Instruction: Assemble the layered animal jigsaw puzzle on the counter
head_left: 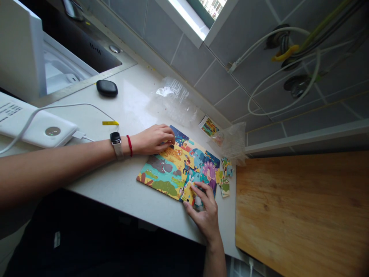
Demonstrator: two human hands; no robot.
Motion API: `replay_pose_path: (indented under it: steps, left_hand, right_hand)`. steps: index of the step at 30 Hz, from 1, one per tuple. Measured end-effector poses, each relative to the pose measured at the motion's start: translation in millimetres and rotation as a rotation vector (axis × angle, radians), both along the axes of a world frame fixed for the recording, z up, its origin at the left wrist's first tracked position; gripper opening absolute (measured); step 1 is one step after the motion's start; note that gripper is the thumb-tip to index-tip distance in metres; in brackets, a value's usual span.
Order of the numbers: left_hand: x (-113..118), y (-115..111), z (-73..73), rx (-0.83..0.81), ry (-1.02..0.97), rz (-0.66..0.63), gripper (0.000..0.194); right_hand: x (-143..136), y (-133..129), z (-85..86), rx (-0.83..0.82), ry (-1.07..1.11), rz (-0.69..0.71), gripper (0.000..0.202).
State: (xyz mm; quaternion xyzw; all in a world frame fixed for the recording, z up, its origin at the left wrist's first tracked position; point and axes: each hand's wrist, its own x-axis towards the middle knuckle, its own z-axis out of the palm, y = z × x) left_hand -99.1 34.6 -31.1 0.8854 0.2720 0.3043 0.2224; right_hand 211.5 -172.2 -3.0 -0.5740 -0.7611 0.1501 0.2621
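A colourful animal jigsaw puzzle point(165, 169) lies on the white counter, most of its picture filled in. My left hand point(157, 139) rests at its upper left edge, fingers loosely bent and lying on the board, holding nothing that I can see. At the lower right part, my right hand point(206, 211) has its thumb and fingers around a yellow puzzle piece point(188, 193) at the board's surface. The fingers partly cover the area under the palm. Several loose puzzle pieces point(225, 187) lie just right of the board, some overlapping.
Behind the puzzle are a clear plastic wrapper point(175, 100), a small picture card point(209, 126) and a clear bag point(233, 140). A wooden board point(300, 207) stands at the right. To the left are a black case point(107, 88), a white power bank point(37, 121) with cable, and a sink point(112, 65).
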Motion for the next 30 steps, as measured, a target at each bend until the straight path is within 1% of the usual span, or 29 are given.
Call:
replay_pose_path:
  steps: [5, 9, 13, 18, 30]
  left_hand:
    - [0, 0, -0.7, 0.003, -0.001, 0.000, 0.024]
    - [0, 1, -0.8, 0.004, -0.016, -0.005, 0.023]
    - [0, 1, -0.8, 0.000, -0.020, -0.007, 0.023]
    - [-1, 2, -1.1, -0.011, -0.020, -0.006, 0.024]
    - [-1, 2, -2.5, 0.000, -0.032, -0.001, 0.024]
  right_hand:
    - [9, 24, 0.4, 0.018, 0.001, -0.007, 0.037]
    - [15, 43, 3.4, 0.006, -0.019, 0.033, 0.030]
    - [18, 55, 6.5, -0.020, -0.036, 0.095, 0.029]
    - [17, 61, 7.6, -0.021, -0.051, 0.150, 0.029]
    - [11, 64, 12.2, -0.023, -0.063, 0.181, 0.027]
